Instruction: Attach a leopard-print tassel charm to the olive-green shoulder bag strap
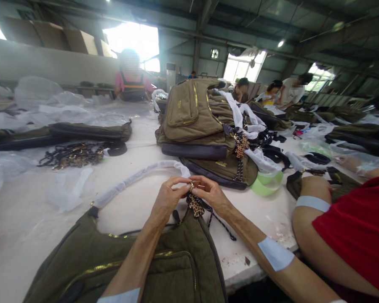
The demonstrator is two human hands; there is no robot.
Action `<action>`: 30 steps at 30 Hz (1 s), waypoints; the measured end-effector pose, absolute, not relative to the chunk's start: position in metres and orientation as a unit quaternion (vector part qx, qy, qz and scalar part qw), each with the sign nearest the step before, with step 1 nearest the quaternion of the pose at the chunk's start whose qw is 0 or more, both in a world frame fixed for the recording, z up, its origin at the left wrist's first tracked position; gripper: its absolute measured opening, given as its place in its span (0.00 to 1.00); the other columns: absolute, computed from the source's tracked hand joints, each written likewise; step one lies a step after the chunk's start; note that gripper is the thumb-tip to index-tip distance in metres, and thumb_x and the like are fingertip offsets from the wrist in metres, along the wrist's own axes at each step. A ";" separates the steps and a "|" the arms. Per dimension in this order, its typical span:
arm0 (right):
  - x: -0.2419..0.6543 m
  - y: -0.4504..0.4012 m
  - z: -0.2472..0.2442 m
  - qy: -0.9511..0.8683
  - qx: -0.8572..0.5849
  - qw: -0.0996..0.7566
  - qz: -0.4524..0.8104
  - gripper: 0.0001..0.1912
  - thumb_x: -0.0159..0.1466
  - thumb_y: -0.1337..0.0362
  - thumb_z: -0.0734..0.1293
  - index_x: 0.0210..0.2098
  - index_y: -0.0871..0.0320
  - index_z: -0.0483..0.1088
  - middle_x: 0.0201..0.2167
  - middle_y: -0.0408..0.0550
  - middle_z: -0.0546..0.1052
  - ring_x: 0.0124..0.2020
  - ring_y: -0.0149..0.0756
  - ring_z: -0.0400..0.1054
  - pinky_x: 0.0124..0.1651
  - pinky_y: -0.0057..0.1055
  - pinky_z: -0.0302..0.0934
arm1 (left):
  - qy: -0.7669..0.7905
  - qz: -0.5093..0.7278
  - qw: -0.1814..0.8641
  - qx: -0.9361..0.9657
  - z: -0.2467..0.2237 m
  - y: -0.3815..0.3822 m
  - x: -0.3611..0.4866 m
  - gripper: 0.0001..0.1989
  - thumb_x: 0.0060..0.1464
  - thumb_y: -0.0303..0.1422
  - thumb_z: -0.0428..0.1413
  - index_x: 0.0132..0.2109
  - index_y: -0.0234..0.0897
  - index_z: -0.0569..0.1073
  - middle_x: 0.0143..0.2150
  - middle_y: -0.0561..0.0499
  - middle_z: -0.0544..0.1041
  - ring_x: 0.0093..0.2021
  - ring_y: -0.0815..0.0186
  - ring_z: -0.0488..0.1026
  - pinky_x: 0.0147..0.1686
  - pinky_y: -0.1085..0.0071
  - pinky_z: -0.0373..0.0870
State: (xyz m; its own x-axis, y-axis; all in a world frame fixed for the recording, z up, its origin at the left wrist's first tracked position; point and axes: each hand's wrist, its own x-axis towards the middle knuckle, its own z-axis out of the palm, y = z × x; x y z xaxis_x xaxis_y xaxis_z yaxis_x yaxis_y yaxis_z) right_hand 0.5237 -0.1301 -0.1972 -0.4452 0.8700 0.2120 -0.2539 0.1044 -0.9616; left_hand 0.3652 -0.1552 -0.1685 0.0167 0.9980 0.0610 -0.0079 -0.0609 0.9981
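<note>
An olive corduroy bag (173, 248) with gold zippers lies on the white table in front of me, its strap wrapped in white material (126, 183) and arching away. My left hand (172, 195) and my right hand (210, 194) meet at the bag's right strap end, both pinching a small gold clasp (191, 185). From the clasp hang a leopard-print charm (196, 206) and black-and-white cords (219, 221), which lie over the bag's corner and the table. The fingertips partly cover the clasp.
Stacked olive bags (189, 113) stand beyond my hands. More charms (74, 155) and flat bags (91, 131) lie at the left, near plastic wrapping. A green strip (268, 183) is right of the stack. A person in a red top (360, 231) sits close at the right; others are behind.
</note>
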 end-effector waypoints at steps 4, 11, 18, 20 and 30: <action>0.523 -0.129 -0.200 -0.574 -0.256 0.451 0.634 0.21 0.54 0.62 0.72 0.47 0.57 0.70 0.36 0.46 0.76 0.37 0.35 0.71 0.43 0.34 0.62 | 0.493 0.510 0.448 0.544 -0.169 -0.155 0.366 0.12 0.45 0.37 0.60 0.36 0.33 0.77 0.40 0.48 0.74 0.31 0.67 0.73 0.31 0.72 0.71; 0.522 -0.134 -0.196 -0.538 -0.264 0.475 0.644 0.20 0.49 0.64 0.74 0.42 0.57 0.74 0.32 0.44 0.77 0.34 0.32 0.70 0.42 0.32 0.61 | 0.463 0.522 0.437 0.568 -0.170 -0.156 0.367 0.09 0.48 0.35 0.58 0.35 0.34 0.77 0.40 0.49 0.73 0.34 0.66 0.74 0.31 0.72 0.74; 0.521 -0.138 -0.192 -0.502 -0.289 0.487 0.653 0.18 0.47 0.64 0.75 0.39 0.56 0.75 0.32 0.43 0.77 0.33 0.30 0.69 0.42 0.30 0.61 | 0.449 0.531 0.407 0.592 -0.173 -0.156 0.369 0.07 0.49 0.33 0.57 0.35 0.35 0.77 0.38 0.50 0.72 0.33 0.66 0.74 0.32 0.70 0.75; 0.521 -0.139 -0.191 -0.499 -0.290 0.486 0.656 0.18 0.47 0.64 0.75 0.38 0.56 0.75 0.32 0.43 0.77 0.33 0.30 0.69 0.42 0.30 0.61 | 0.451 0.530 0.399 0.597 -0.173 -0.156 0.369 0.07 0.49 0.33 0.57 0.35 0.35 0.77 0.38 0.50 0.72 0.32 0.66 0.74 0.31 0.71 0.74; 0.529 -0.136 -0.189 -0.521 -0.241 0.446 0.686 0.21 0.49 0.63 0.74 0.43 0.57 0.74 0.36 0.46 0.77 0.39 0.34 0.70 0.48 0.34 0.60 | 0.480 0.526 0.389 0.585 -0.169 -0.158 0.370 0.08 0.48 0.36 0.58 0.33 0.35 0.76 0.36 0.51 0.74 0.31 0.67 0.74 0.30 0.73 0.72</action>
State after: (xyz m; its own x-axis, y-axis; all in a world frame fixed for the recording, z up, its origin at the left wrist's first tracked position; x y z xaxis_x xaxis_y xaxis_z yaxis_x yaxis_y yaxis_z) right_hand 0.5289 -0.1356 -0.1894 -0.4859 0.8636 0.1344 -0.3610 -0.0583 -0.9307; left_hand 0.3696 -0.1581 -0.1691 -0.0139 0.9703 0.2415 0.1519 -0.2367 0.9596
